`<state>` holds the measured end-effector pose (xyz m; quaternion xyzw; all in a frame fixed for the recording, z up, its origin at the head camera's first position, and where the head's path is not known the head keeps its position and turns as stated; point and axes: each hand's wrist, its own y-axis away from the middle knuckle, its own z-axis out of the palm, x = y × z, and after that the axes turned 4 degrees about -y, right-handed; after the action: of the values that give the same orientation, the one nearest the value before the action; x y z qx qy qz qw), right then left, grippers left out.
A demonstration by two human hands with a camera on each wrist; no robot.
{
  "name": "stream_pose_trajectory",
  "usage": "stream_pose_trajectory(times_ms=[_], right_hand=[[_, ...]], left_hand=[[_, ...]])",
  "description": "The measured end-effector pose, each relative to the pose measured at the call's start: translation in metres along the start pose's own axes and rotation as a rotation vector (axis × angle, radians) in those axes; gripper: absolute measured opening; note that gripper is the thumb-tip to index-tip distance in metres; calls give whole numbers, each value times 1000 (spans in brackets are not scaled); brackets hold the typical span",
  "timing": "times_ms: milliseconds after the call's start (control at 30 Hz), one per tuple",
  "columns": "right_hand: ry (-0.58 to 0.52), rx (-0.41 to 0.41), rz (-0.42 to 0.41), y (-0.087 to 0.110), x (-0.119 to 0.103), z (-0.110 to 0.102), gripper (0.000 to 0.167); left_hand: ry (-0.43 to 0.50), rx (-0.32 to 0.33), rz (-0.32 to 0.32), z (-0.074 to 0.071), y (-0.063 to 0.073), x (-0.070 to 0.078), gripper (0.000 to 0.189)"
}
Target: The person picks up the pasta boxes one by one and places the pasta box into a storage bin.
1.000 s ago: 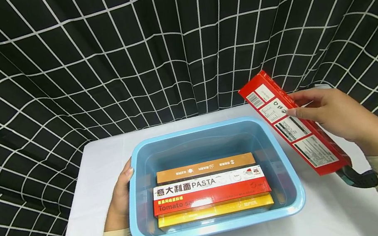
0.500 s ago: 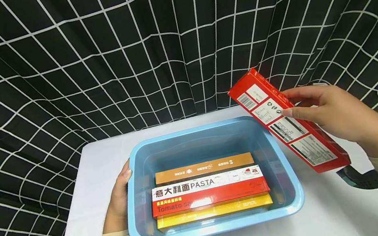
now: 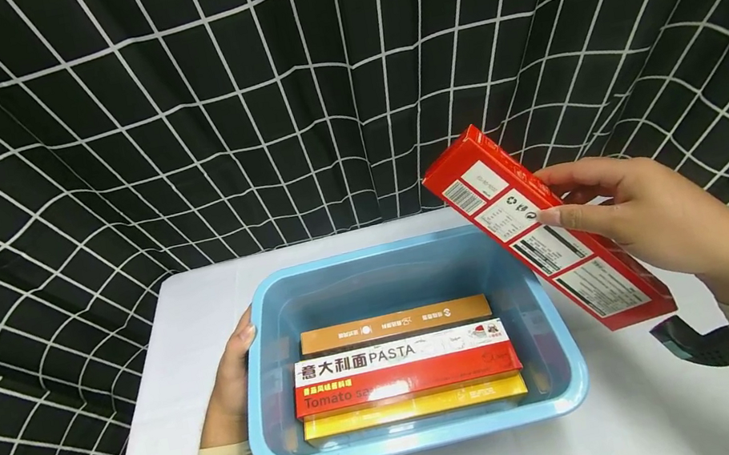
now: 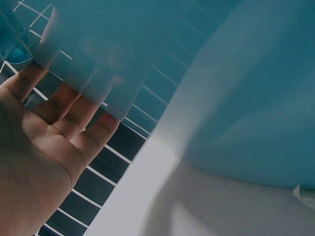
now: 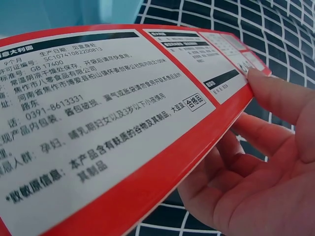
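My right hand (image 3: pixel 624 206) pinches a red pasta box (image 3: pixel 609 286) by its long edge, thumb on the label face, fingers behind. White printed panels and a barcode cover that face; the box tilts over the right rim of a blue plastic bin (image 3: pixel 424 441). In the right wrist view the box (image 5: pixel 123 123) fills much of the picture. At the bin's left side rests my left hand (image 3: pixel 232 373), fingertips at the rim. The left wrist view shows those fingers (image 4: pixel 74 115) fairly straight against the bin, their ends seen through the blue plastic.
Inside the bin lie a brown box (image 3: pixel 396 324), a white-and-red pasta box (image 3: pixel 404 367) and a yellow box (image 3: pixel 414 407), side by side near its front. A white table (image 3: pixel 181 308) carries the bin. Black curtains (image 3: pixel 283 95) with white grid lines hang behind and beside it.
My right hand has moved slightly left with the red pasta box, whose upper end now reaches over the bin's right rear rim. The left hand and the boxes inside have stayed put.
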<state>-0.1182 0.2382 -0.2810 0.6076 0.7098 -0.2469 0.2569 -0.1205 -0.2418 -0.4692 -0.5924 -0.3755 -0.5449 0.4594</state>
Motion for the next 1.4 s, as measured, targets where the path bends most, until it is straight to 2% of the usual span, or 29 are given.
stream_pose_trajectory(times_ms=[200, 433, 933, 1200, 1400], right_hand=[[-8, -7, -49, 0, -9, -3, 60], [-38, -47, -94, -2, -19, -5, 59], [-104, -58, -171, 3, -35, 0, 53], [-105, -76, -252, 4, -43, 1, 50], [-128, -101, -282, 5, -50, 2, 48]], left_hand=[[22, 20, -10, 2, -1, 1, 68], [1, 41, -25, 2, 1, 2, 69], [23, 20, -16, 0, 1, -1, 69], [27, 20, -15, -1, 1, -2, 69], [46, 18, -20, 0, 2, -2, 69]])
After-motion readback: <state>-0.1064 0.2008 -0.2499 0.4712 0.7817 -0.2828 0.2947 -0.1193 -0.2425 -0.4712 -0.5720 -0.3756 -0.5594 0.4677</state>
